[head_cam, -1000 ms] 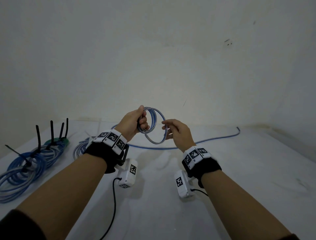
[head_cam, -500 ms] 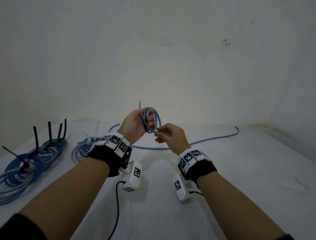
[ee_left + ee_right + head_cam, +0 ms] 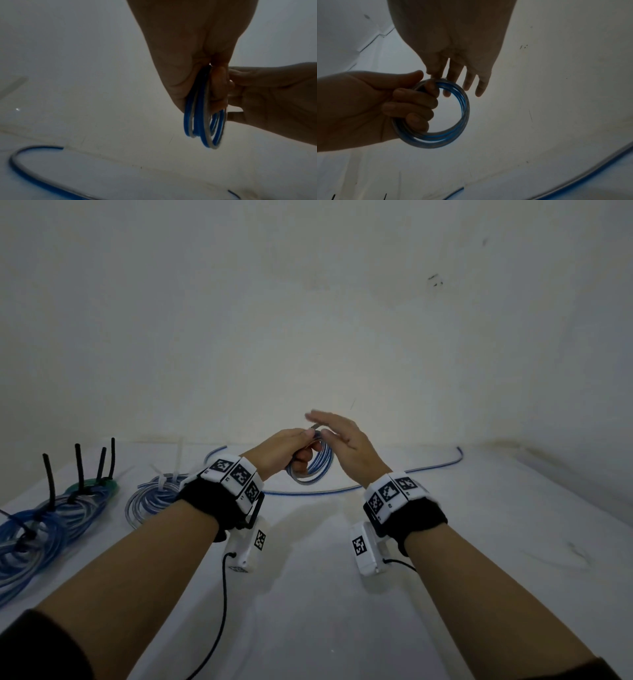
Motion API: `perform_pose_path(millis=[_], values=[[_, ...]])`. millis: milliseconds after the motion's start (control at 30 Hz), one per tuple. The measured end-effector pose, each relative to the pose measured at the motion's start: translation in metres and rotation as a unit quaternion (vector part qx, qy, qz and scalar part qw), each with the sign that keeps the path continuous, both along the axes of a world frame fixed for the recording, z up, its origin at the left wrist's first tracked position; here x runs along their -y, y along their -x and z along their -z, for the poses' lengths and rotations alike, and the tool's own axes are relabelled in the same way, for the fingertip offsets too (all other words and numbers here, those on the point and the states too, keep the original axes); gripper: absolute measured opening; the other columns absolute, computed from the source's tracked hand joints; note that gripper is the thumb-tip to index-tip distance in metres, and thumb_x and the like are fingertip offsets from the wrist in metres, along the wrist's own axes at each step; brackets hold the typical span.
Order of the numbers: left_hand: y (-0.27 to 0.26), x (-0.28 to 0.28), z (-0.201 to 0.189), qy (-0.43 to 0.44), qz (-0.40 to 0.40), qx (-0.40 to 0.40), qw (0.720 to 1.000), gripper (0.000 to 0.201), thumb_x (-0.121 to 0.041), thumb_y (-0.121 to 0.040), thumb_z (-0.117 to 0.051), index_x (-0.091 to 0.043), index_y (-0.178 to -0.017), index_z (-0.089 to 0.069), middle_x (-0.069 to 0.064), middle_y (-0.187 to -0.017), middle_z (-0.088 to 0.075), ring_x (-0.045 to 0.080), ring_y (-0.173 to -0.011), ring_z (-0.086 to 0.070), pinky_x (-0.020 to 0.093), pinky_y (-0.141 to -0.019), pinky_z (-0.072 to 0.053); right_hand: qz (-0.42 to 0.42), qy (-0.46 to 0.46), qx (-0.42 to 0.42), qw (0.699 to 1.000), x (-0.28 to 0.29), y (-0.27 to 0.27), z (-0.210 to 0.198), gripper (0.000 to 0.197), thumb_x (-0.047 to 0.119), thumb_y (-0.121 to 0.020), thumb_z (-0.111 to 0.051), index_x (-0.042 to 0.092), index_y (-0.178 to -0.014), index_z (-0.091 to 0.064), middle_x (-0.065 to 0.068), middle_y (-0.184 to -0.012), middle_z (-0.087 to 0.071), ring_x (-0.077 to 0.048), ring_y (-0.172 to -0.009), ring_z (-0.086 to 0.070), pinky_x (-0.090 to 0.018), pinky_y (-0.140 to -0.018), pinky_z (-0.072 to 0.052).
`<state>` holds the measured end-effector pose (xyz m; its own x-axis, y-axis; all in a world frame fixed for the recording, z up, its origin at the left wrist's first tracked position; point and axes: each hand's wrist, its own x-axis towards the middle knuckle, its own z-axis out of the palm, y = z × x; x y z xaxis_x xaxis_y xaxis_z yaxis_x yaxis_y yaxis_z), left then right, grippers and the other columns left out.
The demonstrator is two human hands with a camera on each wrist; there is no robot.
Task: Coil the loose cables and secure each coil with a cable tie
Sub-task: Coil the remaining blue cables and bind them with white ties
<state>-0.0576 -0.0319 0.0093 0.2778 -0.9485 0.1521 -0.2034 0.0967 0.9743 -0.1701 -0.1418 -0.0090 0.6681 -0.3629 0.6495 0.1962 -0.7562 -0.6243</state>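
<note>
My left hand (image 3: 289,446) grips a small coil of blue-and-white cable (image 3: 317,470) in the air above the white table, fingers curled through the loops. The right wrist view shows the coil (image 3: 462,111) as a round ring in the left hand (image 3: 368,105). My right hand (image 3: 340,436) is beside the coil's top with straight, spread fingers (image 3: 467,81), holding nothing. The left wrist view shows the coil (image 3: 204,121) edge-on. A loose stretch of blue cable (image 3: 428,469) lies curved on the table behind the hands.
Several blue coils (image 3: 41,525) bound with upright black cable ties (image 3: 49,481) lie at the table's left. A paler coil (image 3: 154,494) with a white tie (image 3: 178,460) lies beside them. The wall stands close behind the table.
The right hand, which pinched the cable, has let go and opened its fingers. The loops have closed into a smaller, tighter coil in the left hand.
</note>
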Motion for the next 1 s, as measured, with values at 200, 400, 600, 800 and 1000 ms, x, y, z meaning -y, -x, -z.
perform_pose_path(millis=[200,400,600,800,1000], values=[[0.022,0.018,-0.005,0.021,-0.002,0.030,0.999,0.035,-0.022,-0.102,-0.028,-0.010,-0.078,-0.051,-0.005,-0.057,-0.038,0.005,-0.046,-0.029,0.015,-0.047,-0.031,0.014,-0.077,0.014,0.997,0.009,0.028,-0.003,0.019,0.007,-0.095,-0.047,0.006,-0.103,-0.063,-0.005,-0.094,-0.067,-0.009,-0.084,-0.064,-0.017,-0.080,-0.049],[0.061,0.053,-0.001,0.048,-0.009,0.057,0.997,0.029,-0.025,-0.100,-0.038,-0.010,-0.076,-0.045,-0.001,-0.059,-0.033,0.004,-0.042,-0.033,0.017,-0.049,-0.036,0.020,-0.174,0.040,0.984,0.028,0.073,-0.003,0.011,0.003,-0.093,-0.050,0.001,-0.098,-0.060,-0.006,-0.088,-0.066,-0.008,-0.078,-0.064,-0.023,-0.072,-0.053],[0.113,0.091,-0.003,0.011,0.073,0.046,0.996,0.029,-0.017,-0.101,-0.029,-0.010,-0.082,-0.050,0.001,-0.066,-0.044,0.011,-0.054,-0.044,0.029,-0.069,-0.043,0.110,-0.192,0.031,0.975,0.055,0.135,-0.007,0.008,0.003,-0.092,-0.052,0.004,-0.097,-0.059,-0.004,-0.084,-0.064,-0.013,-0.078,-0.062,-0.020,-0.064,-0.047],[0.175,0.129,0.006,0.013,0.101,0.080,0.992,0.032,-0.014,-0.101,-0.029,-0.011,-0.073,-0.043,0.001,-0.062,-0.034,0.014,-0.055,-0.032,0.028,-0.059,-0.038,0.142,-0.242,-0.011,0.960,0.077,0.205,-0.003,0.013,0.012,-0.095,-0.050,0.006,-0.099,-0.060,-0.016,-0.087,-0.063,-0.018,-0.063,-0.056,-0.032,-0.069,-0.051],[0.214,0.159,0.019,-0.008,0.118,0.089,0.989,0.036,-0.016,-0.101,-0.030,-0.011,-0.071,-0.050,0.001,-0.060,-0.034,0.014,-0.053,-0.030,0.026,-0.054,-0.028,0.339,-0.148,-0.277,0.887,0.118,0.290,0.009,0.018,0.017,-0.091,-0.057,0.007,-0.103,-0.067,-0.008,-0.090,-0.065,-0.014,-0.066,-0.059,-0.023,-0.065,-0.049]])
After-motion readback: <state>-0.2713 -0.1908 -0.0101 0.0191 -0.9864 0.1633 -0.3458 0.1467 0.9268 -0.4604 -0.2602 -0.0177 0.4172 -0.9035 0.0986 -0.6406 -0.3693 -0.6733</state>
